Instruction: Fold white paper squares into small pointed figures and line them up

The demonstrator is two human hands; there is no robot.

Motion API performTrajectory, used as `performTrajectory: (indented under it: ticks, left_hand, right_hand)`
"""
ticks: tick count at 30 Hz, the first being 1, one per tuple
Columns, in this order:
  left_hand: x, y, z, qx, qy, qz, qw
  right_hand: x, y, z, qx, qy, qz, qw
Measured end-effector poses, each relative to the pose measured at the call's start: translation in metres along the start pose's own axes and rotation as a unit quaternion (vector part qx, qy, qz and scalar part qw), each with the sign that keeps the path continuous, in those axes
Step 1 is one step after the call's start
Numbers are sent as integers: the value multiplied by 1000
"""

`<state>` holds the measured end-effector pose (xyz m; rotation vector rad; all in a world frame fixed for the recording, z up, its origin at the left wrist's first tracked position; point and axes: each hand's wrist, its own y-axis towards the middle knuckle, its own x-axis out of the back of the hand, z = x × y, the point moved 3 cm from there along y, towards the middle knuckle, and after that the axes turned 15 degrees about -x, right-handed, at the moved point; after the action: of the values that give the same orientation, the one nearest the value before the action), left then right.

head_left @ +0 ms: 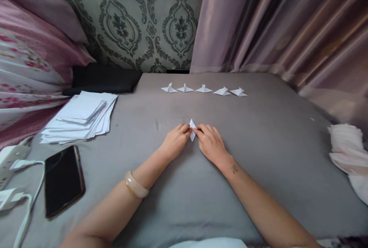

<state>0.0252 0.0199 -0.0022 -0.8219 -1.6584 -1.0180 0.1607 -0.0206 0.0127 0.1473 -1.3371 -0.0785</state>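
Observation:
Between my two hands lies a small piece of folded white paper (192, 136), a narrow diamond with one point facing away from me and one towards me. My left hand (176, 140) has its fingers curled and pinches the paper's left edge. From the other side my right hand (211, 142) grips the right edge, its thumb and forefinger at the diamond's middle. Both hands rest low over the grey cloth surface (258, 133). Beyond them stands a row of several folded paper birds (203, 88) with their wings spread.
On the left are a stack of white paper sheets (83, 112), a black folded cloth or case (106, 78), a phone (63, 181) and a white power strip (13, 160) with cables. A white cloth bundle (346, 140) lies at the right edge. Curtains (230, 22) hang behind.

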Motion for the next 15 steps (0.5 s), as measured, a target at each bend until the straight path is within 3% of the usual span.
performTrajectory:
  ticks: [10,13,15]
  left_hand:
    - [9,-15,-3,72,-1,-21,997]
    - [12,-15,3,98,-43,-61,992]
    - [12,-10,11,153,-94,-101,979]
  right_hand:
    - [-1,2,1,-39,-2,12,999]
    - [-3,1,1,-57,15,5,998]
    - [-5,0,1,-69,29,-6,997]
